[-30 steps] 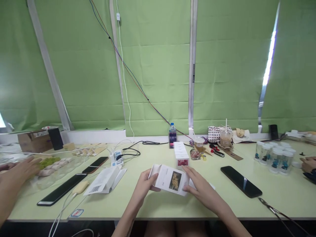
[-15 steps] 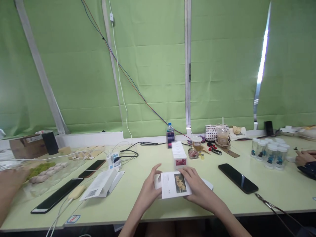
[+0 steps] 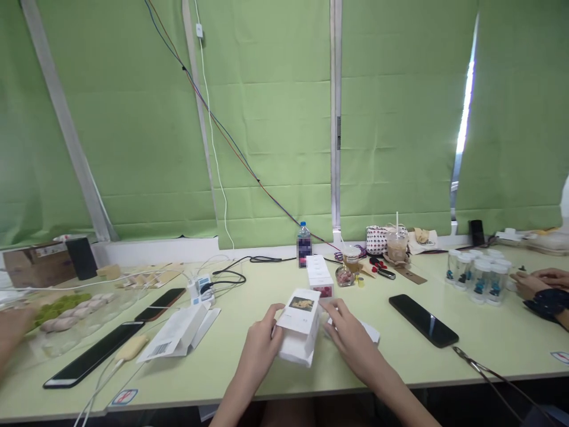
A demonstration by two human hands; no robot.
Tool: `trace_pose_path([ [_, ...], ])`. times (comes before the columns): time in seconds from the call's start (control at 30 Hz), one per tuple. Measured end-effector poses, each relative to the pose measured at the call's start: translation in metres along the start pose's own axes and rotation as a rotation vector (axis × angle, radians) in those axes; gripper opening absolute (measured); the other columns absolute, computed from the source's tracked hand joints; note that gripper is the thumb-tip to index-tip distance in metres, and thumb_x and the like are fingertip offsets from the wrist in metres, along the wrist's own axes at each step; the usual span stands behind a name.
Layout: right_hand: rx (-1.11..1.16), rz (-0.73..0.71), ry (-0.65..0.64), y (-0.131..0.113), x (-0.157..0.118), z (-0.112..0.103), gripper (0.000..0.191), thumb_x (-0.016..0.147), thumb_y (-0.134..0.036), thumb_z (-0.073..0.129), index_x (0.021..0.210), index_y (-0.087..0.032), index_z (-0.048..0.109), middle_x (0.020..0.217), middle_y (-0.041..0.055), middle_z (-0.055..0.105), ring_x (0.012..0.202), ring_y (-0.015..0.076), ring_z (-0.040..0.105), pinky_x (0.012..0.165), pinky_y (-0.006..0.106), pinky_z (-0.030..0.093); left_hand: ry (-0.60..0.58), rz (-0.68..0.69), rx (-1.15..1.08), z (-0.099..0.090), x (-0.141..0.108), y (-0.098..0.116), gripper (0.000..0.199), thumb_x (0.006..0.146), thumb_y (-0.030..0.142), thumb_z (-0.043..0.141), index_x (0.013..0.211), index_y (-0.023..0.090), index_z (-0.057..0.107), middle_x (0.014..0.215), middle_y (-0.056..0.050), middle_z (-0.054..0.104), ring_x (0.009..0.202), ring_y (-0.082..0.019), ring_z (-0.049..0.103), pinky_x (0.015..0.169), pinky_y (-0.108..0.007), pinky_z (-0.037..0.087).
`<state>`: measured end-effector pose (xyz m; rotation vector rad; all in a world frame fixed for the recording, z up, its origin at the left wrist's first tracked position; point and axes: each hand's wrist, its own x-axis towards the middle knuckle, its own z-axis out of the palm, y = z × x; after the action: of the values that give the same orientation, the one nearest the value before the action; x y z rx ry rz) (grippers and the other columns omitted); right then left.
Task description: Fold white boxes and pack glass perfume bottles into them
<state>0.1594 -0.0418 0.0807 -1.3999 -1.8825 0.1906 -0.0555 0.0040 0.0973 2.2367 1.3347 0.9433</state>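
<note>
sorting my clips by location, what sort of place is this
Perhaps a shared workroom: one long table carries small white boxes and lidded clear jars, and another person's hands show at the right.

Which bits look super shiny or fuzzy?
Head view: white glare fills a slit between green fabric blinds; the flat black phone at right carries a pale reflection; a co-worker's bare hand at left is blurred; print on the held white cardboard box is unreadable.

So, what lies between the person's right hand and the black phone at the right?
In the head view, a white piece, perhaps card, shows beside the right hand; pale tabletop runs from it to the black phone.
</note>
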Motion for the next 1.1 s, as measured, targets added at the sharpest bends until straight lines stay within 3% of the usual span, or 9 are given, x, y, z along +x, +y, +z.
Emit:
trace_pose_path([
  [0.07, 0.058, 0.040, -0.033, -0.011, -0.003, 0.001, 0.040, 0.095, -0.032, 0.037, 0.134, -0.026, 0.043, 0.115, 0.0090, 0.053, 0.095, 0.0227, 0.060, 0.081, 0.035, 0.050, 0.014, 0.022, 0.053, 0.005, -0.001, 0.002, 0.034, 0.087, 0.023, 0.032, 0.115, 0.022, 0.050, 0.060, 0.004, 0.061, 0.051, -0.017, 0.057, 0.046, -0.022, 0.035],
  [0.17, 0.070, 0.049, -0.095, -0.019, -0.006, 0.003, 0.044, 0.092, -0.040, 0.043, 0.134, -0.024, 0.045, 0.111, 0.0080, 0.059, 0.094, 0.0238, 0.060, 0.080, 0.033, 0.048, 0.018, 0.067, 0.116, 0.013, -0.005, 0.007, 0.032, 0.087, 0.020, 0.031, 0.112, 0.023, 0.051, 0.060, 0.004, 0.060, 0.053, -0.017, 0.058, 0.049, -0.021, 0.035],
  [0.37, 0.069, -0.006, -0.145, -0.017, -0.006, 0.004, 0.036, 0.091, -0.025, 0.041, 0.125, -0.023, 0.053, 0.105, 0.0064, 0.065, 0.089, 0.0219, 0.061, 0.077, 0.030, 0.046, 0.052, 0.144, 0.187, 0.016, -0.013, 0.017, 0.032, 0.088, 0.019, 0.031, 0.113, 0.024, 0.050, 0.061, 0.004, 0.061, 0.051, -0.016, 0.059, 0.052, -0.022, 0.035],
  [0.57, 0.036, -0.077, -0.188, -0.015, -0.010, 0.005, 0.047, 0.085, -0.015, 0.043, 0.130, -0.026, 0.049, 0.107, 0.0059, 0.065, 0.089, 0.0208, 0.063, 0.077, 0.028, 0.047, 0.031, 0.143, 0.234, 0.008, -0.017, 0.023, 0.032, 0.088, 0.017, 0.031, 0.112, 0.025, 0.050, 0.058, 0.006, 0.059, 0.050, -0.016, 0.059, 0.049, -0.022, 0.033],
  [0.73, 0.030, -0.093, -0.064, -0.010, -0.007, 0.007, 0.044, 0.086, -0.012, 0.041, 0.126, -0.026, 0.055, 0.103, 0.0063, 0.066, 0.089, 0.0208, 0.063, 0.078, 0.030, 0.049, 0.000, 0.187, 0.334, 0.007, -0.013, 0.017, 0.032, 0.090, 0.018, 0.031, 0.115, 0.027, 0.049, 0.056, 0.006, 0.058, 0.048, -0.017, 0.059, 0.050, -0.021, 0.034],
  [0.9, 0.219, -0.108, 0.060, -0.005, -0.004, 0.005, 0.037, 0.094, -0.017, 0.033, 0.122, -0.027, 0.056, 0.096, 0.0052, 0.061, 0.062, 0.0138, 0.058, 0.057, 0.025, 0.051, -0.052, 0.263, 0.383, 0.009, -0.011, 0.013, 0.027, 0.090, 0.019, 0.033, 0.111, 0.025, 0.049, 0.059, 0.004, 0.060, 0.052, -0.019, 0.061, 0.051, -0.022, 0.034],
  [1.1, 0.583, -0.042, 0.162, -0.010, -0.002, -0.001, 0.029, 0.096, -0.032, 0.037, 0.114, -0.022, 0.057, 0.078, 0.0008, 0.057, 0.052, 0.0103, 0.054, 0.054, 0.024, 0.050, -0.121, 0.212, 0.156, 0.005, -0.011, 0.018, 0.026, 0.090, 0.025, 0.041, 0.116, 0.027, 0.046, 0.067, 0.004, 0.058, 0.062, -0.017, 0.059, 0.060, -0.022, 0.041],
])
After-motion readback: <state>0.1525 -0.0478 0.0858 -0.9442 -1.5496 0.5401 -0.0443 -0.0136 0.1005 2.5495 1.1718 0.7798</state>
